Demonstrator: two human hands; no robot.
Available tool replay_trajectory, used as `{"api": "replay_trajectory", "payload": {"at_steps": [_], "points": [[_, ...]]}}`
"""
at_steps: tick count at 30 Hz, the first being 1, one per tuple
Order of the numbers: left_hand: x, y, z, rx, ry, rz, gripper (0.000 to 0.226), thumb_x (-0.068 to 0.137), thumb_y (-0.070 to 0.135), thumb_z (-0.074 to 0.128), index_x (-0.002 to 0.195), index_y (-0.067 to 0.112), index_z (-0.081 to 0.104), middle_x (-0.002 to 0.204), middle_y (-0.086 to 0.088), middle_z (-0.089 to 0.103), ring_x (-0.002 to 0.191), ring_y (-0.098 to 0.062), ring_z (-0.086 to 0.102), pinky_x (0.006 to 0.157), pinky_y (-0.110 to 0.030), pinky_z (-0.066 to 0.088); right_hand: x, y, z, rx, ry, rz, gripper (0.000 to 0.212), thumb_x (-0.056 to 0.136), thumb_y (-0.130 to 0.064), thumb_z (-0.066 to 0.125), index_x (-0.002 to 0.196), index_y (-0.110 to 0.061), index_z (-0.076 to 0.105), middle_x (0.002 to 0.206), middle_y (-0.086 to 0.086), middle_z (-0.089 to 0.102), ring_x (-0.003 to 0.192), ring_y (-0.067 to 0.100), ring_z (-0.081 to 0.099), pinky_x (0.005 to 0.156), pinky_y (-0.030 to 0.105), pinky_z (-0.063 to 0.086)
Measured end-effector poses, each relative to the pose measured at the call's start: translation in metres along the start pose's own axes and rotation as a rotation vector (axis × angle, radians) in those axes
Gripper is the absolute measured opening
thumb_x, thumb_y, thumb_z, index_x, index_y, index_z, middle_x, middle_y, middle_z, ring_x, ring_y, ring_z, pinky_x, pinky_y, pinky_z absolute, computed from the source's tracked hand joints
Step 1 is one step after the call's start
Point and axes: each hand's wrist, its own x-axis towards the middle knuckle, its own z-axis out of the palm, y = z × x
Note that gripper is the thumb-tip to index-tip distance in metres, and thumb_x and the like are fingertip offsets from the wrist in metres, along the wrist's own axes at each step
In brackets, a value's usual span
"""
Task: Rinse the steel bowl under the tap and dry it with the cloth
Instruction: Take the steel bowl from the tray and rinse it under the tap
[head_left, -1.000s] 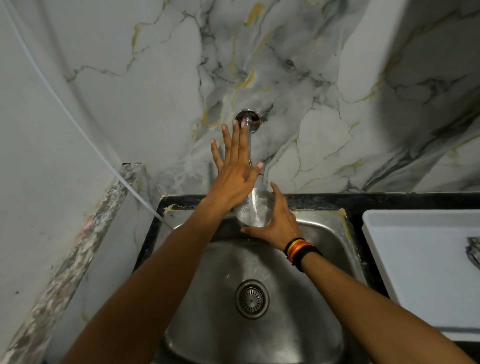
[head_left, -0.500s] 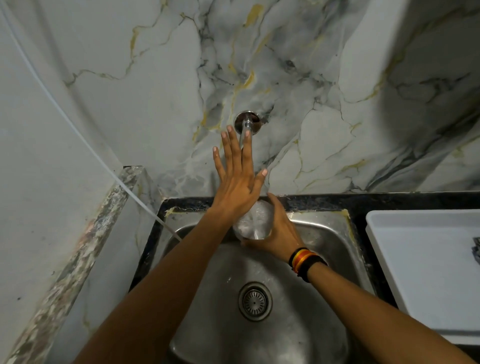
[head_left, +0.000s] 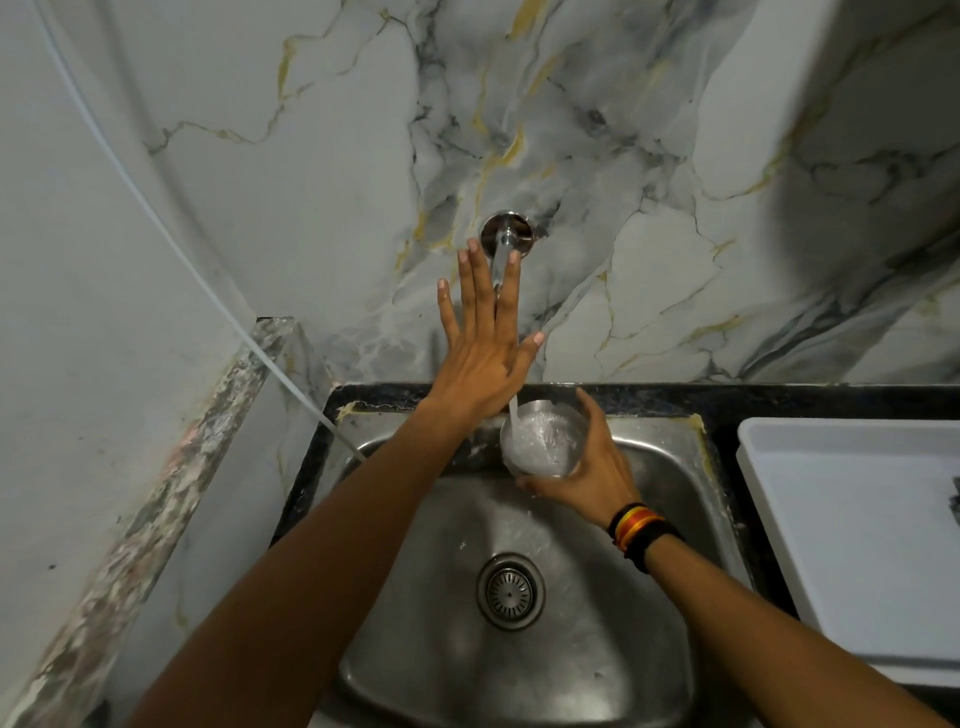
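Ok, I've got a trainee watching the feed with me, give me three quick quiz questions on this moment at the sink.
1. True or false: water is running into the bowl.
2. Which hand holds the bowl: A) left hand, B) right hand, C) both?
3. Fill in: the left hand is spread flat over the ____.

Key: 1 true, a stream falls into the bowl and splashes. 2 B, the right hand's grip wraps its far and right side above the sink. 3 tap.
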Motion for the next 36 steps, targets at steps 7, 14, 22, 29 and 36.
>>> {"api": "replay_trajectory", "payload": {"at_steps": [7, 14, 22, 29, 36], "points": [[-0.002, 0.005, 0.000, 0.082, 0.016, -0.009, 0.090, 0.109, 0.045, 0.050, 0.170, 0.003, -0.002, 0.173, -0.037, -0.018, 0.158, -0.038, -0.032, 0.126, -0.070, -0.015, 0.001, -0.010, 0.007, -0.023, -0.052, 0.004, 0.151, 0.039, -0.069, 0.096, 0.159, -0.047, 0.006, 0.162, -0.003, 0.039, 0.141, 0.026, 0.051, 0.108, 0.046, 0.052], [-0.001, 0.036, 0.004, 0.365, 0.025, -0.145, 0.090, 0.109, 0.050, 0.046, 0.171, 0.005, -0.001, 0.176, -0.034, -0.007, 0.164, -0.049, -0.007, 0.128, -0.067, -0.012, -0.001, -0.011, 0.000, -0.028, -0.040, -0.022, 0.148, 0.042, -0.069, 0.096, 0.160, -0.040, 0.010, 0.162, -0.002, 0.040, 0.141, 0.024, 0.051, 0.108, 0.047, 0.053], [0.008, 0.055, 0.012, 0.779, -0.045, -0.149, 0.094, 0.110, 0.058, 0.040, 0.169, 0.006, -0.012, 0.181, -0.018, -0.008, 0.168, -0.036, -0.004, 0.131, -0.060, -0.001, -0.053, 0.011, -0.032, -0.036, 0.012, 0.001, 0.145, 0.042, -0.064, 0.098, 0.159, -0.041, 0.015, 0.153, -0.007, 0.050, 0.134, 0.012, 0.054, 0.109, 0.036, 0.050], [0.007, 0.057, 0.005, 0.769, -0.058, -0.128, 0.095, 0.109, 0.054, 0.047, 0.171, 0.009, -0.010, 0.182, -0.014, -0.008, 0.167, -0.040, 0.000, 0.132, -0.061, 0.005, -0.096, 0.026, -0.061, -0.082, 0.027, -0.005, 0.140, 0.048, -0.060, 0.097, 0.159, -0.036, 0.017, 0.156, -0.010, 0.042, 0.142, 0.013, 0.045, 0.118, 0.039, 0.043], [0.004, 0.050, 0.000, 0.688, -0.068, -0.066, 0.091, 0.110, 0.049, 0.046, 0.171, 0.008, -0.008, 0.181, -0.016, -0.010, 0.166, -0.046, -0.003, 0.132, -0.064, 0.004, -0.121, 0.038, -0.074, -0.147, -0.041, -0.013, 0.138, 0.052, -0.056, 0.098, 0.161, -0.027, 0.018, 0.161, -0.003, 0.035, 0.145, 0.017, 0.043, 0.119, 0.043, 0.043]]}}
